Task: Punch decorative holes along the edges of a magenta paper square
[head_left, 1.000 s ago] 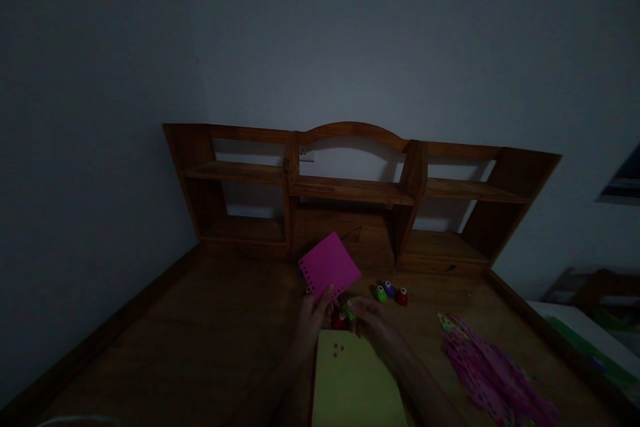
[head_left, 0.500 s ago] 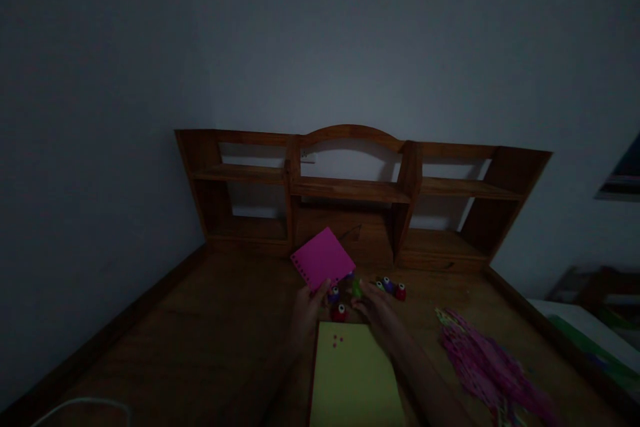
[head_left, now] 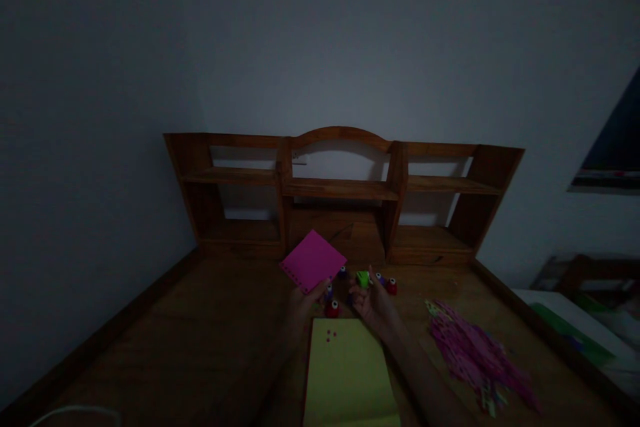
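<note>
The room is dim. My left hand (head_left: 303, 307) pinches the lower corner of a pink square of paper (head_left: 313, 259) with small holes along one edge, held up above the wooden desk (head_left: 200, 340). My right hand (head_left: 373, 300) is closed round a small green paper punch (head_left: 363, 278). Between my hands a red punch (head_left: 333, 308) and a blue punch (head_left: 329, 293) stand on the desk. A yellow sheet (head_left: 347, 373) with three tiny pink dots lies flat in front of me.
More small punches, one blue (head_left: 343, 271) and one red (head_left: 391, 286), sit behind my hands. A heap of pink paper strips (head_left: 470, 353) lies at the right. A wooden shelf unit (head_left: 345, 190) stands against the wall. A white cable (head_left: 75, 411) shows at bottom left.
Both hands have moved away from me and slightly apart. The right hand has lifted the green punch clear, so the red and blue punches on the desk now show.
</note>
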`<state>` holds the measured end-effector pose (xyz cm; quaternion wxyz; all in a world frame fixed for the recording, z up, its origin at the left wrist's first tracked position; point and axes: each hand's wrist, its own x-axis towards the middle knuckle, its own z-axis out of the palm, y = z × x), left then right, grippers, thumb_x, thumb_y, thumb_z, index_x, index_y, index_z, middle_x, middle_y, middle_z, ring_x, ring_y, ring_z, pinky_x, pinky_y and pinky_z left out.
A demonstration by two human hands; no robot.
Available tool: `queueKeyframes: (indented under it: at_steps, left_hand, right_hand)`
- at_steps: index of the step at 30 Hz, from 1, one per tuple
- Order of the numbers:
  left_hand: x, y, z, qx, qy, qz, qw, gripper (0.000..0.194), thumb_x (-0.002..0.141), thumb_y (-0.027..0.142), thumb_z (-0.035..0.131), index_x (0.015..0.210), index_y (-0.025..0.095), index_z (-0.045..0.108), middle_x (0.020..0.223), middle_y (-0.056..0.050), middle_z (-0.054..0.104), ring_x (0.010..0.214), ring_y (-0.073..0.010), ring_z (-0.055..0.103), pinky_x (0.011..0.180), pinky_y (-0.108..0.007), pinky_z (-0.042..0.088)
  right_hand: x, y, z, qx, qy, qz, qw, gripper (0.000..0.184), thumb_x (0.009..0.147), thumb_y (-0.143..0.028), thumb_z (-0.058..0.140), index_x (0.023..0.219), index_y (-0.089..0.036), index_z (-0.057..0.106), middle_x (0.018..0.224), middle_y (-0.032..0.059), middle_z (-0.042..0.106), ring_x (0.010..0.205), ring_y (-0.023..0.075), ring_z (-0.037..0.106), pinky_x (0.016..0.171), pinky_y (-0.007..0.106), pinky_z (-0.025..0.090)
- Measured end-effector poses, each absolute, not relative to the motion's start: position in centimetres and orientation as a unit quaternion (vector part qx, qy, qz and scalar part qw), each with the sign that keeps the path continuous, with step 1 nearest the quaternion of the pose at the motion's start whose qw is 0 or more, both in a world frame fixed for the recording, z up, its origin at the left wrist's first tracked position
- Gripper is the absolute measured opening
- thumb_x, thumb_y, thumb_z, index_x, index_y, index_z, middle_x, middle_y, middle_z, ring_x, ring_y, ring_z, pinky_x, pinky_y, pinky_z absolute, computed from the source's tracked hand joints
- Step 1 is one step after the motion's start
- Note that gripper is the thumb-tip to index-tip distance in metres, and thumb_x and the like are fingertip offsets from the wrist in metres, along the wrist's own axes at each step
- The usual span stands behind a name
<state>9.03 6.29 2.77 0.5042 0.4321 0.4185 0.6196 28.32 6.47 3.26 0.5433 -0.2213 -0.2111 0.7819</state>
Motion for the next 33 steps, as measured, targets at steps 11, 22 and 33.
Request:
queueKeyframes:
  at_steps: [11, 22, 33]
  left_hand:
    - [9.6, 7.2, 2.6, 0.455, 0.459, 0.599, 0.473, 0.038, 0.066, 0.051, 0.075, 0.064, 0.014, 0.065, 0.058, -0.004, 0.064, 0.052, -0.0155, 0.057, 0.050, -0.024, 0.041]
    - [10.2, 7.0, 1.8, 0.483, 0.386, 0.575, 0.536, 0.043, 0.078, 0.055, 0.064, 0.069, 0.013, 0.066, 0.056, -0.004, 0.062, 0.045, -0.0119, 0.053, 0.046, -0.022, 0.039]
    - [10.3, 6.5, 3.0, 0.468, 0.390, 0.565, 0.556, 0.051, 0.068, 0.064, 0.068, 0.070, 0.013, 0.065, 0.059, -0.005, 0.063, 0.047, -0.0129, 0.054, 0.045, -0.023, 0.038]
  right_hand:
    - [28.1, 7.3, 2.4, -0.175, -0.209, 0.789, 0.551, 0.052, 0.093, -0.056, 0.041, 0.066, -0.016, 0.061, 0.039, -0.0034, 0.046, 0.032, 0.0067, 0.034, 0.035, 0.017, 0.026]
    - [28.4, 7.4, 1.5, -0.153, -0.274, 0.791, 0.526, 0.059, 0.091, -0.061, 0.037, 0.062, -0.015, 0.059, 0.034, -0.0083, 0.028, 0.034, 0.0060, 0.013, 0.035, 0.019, 0.016]
    - [28.1, 6.8, 3.7, -0.286, -0.281, 0.725, 0.560, 0.048, 0.079, -0.064, 0.060, 0.081, -0.016, 0.062, 0.051, -0.0055, 0.045, 0.037, 0.0036, 0.028, 0.034, 0.016, 0.017]
